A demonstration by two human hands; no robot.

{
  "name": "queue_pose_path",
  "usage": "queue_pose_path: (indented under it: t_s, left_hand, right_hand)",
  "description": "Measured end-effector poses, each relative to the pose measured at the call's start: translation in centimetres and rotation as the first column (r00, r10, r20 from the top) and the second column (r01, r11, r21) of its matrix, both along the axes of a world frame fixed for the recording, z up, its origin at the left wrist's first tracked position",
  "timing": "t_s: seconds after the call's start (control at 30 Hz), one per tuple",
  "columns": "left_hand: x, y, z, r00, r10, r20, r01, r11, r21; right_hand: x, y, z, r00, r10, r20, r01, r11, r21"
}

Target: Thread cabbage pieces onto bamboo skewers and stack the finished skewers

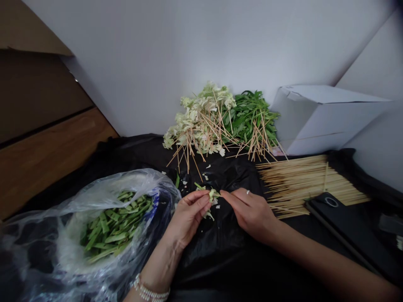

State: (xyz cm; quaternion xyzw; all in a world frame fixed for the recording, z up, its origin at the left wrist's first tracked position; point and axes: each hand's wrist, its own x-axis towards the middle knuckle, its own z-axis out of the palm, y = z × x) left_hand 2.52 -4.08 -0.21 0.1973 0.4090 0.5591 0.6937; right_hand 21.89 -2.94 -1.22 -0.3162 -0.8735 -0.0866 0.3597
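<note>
My left hand (192, 209) pinches a small pale-green piece of cabbage (214, 194) between thumb and fingers, above the black sheet (220, 247). My right hand (253, 212), with a ring on one finger, is closed in a pinch at the right end of this same piece. Whether a skewer runs through it cannot be made out. Small white-green scraps (206, 178) lie on the sheet just beyond and below my fingers. Behind them is a heap of skewered cabbage pieces (204, 109), its bare sticks pointing toward me. Skewered green leaves (252, 113) lie against its right side.
At left, a clear plastic bag (135, 180) lies open around cut green vegetable pieces (116, 228). On the right are many loose wooden skewers (299, 180), with a dark phone (343, 226) over their near edge. A white box (327, 117) stands by the wall.
</note>
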Motion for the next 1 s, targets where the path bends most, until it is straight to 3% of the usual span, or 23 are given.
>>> queue_pose_path:
  t_s: [0.23,0.43,0.53,0.63,0.7,0.8,0.9,1.0]
  left_hand:
    - [0.4,-0.4,0.2,0.998,-0.046,-0.034,0.048,0.997,0.053]
    - [-0.2,0.0,0.9,0.994,0.099,-0.046,-0.094,0.99,0.102]
    - [-0.3,0.0,0.6,0.993,0.003,-0.116,0.009,0.995,0.104]
    - [-0.6,0.1,0.3,0.939,-0.042,-0.342,0.1,0.983,0.155]
    - [-1.0,0.3,0.0,0.813,0.058,-0.579,0.095,0.968,0.231]
    - [-1.9,0.6,-0.1,0.498,0.177,-0.849,0.184,0.935,0.303]
    - [-2.5,0.6,-0.1,0.251,0.145,-0.957,0.366,0.901,0.232]
    - [-2.9,0.5,0.1,0.105,0.087,-0.991,0.456,0.881,0.126]
  right_hand:
    - [-0.1,0.0,-0.1,0.999,0.025,-0.025,-0.025,1.0,-0.001]
    - [0.4,0.5,0.2,1.0,-0.018,0.006,0.018,1.0,-0.022]
    - [0.3,0.5,0.3,1.0,0.007,0.0,-0.007,1.0,-0.025]
    - [0.6,0.7,0.6,1.0,-0.009,0.01,0.009,1.0,0.004]
    - [1.1,1.2,0.9,0.998,-0.057,-0.006,0.057,0.998,0.022]
    - [2.0,2.0,1.2,0.991,-0.132,-0.032,0.133,0.991,0.026]
    - [2.6,2.5,1.1,0.987,-0.157,-0.019,0.157,0.987,0.018]
    - [2.5,2.6,0.9,0.988,-0.153,-0.012,0.154,0.988,0.022]
